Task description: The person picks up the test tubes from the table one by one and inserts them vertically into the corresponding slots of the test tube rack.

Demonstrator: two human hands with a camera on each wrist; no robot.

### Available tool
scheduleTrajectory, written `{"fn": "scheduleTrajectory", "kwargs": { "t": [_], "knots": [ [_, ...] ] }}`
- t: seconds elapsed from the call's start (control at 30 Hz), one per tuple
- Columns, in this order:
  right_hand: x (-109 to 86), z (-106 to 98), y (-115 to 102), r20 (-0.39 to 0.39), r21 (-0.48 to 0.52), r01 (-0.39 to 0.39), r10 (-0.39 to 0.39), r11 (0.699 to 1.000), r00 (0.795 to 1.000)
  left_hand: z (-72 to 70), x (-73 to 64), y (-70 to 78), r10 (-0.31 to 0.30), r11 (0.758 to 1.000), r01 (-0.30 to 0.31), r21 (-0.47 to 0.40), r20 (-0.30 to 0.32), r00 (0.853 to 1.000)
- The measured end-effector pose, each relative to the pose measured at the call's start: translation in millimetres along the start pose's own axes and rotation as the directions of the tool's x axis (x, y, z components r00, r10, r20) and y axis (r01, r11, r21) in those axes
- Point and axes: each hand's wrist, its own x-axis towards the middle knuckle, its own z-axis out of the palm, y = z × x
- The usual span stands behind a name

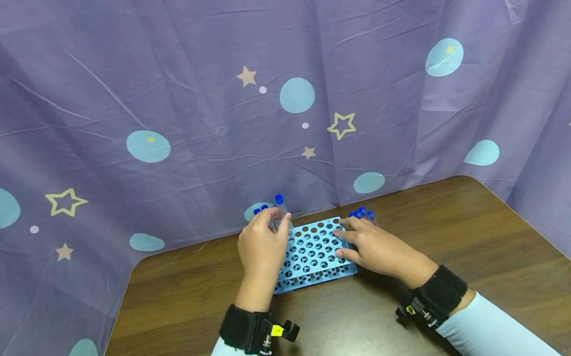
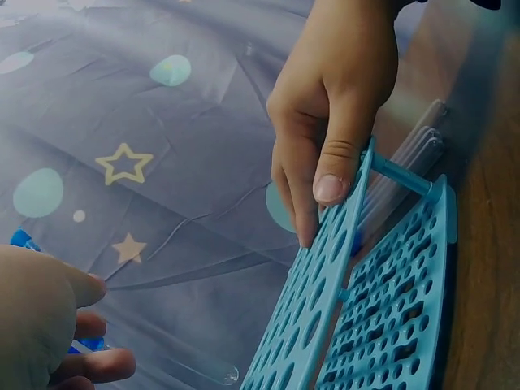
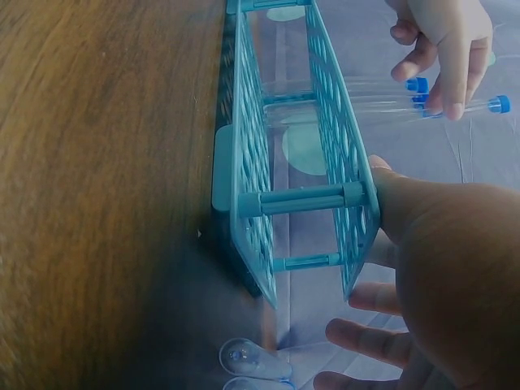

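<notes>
A light-blue test tube rack (image 1: pixel 313 252) with rows of round holes stands on the table. At its back left corner my left hand (image 1: pixel 264 243) pinches a clear test tube with a blue cap (image 1: pixel 279 199) between thumb and fingers, the cap rising above the fingertips. Other blue-capped tubes (image 3: pixel 417 84) are close to that hand, partly behind it. My right hand (image 1: pixel 376 245) rests on the rack's right end. In the left wrist view its thumb and fingers lie nearly straight against the top plate.
Several more blue-capped tubes (image 1: pixel 362 213) stand behind my right hand at the rack's right side; the right wrist view shows rounded tube ends (image 3: pixel 248 357) there. The brown wooden table (image 1: pixel 185 315) meets a purple patterned curtain (image 1: pixel 200 93) at its back edge.
</notes>
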Motion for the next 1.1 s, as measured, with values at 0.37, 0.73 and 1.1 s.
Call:
{"fn": "scheduleTrajectory", "kwargs": {
  "t": [0.37,0.73,1.1],
  "knots": [
    [-1.2,-1.8,-1.7,0.011,0.007,-0.009,0.009,1.0,1.0,7.3,2.3,0.2,0.003,0.996,0.0,0.085,-0.035,0.999],
    [-0.6,-1.7,-1.6,0.004,0.001,-0.007,0.007,1.0,1.0,10.9,3.7,2.1,-0.005,0.996,0.01,0.087,-0.055,0.998],
    [-0.3,-2.1,-1.6,0.012,0.007,-0.011,0.011,1.0,1.0,10.6,5.9,4.3,-0.036,0.994,0.037,0.1,-0.019,0.999]
  ]
}}
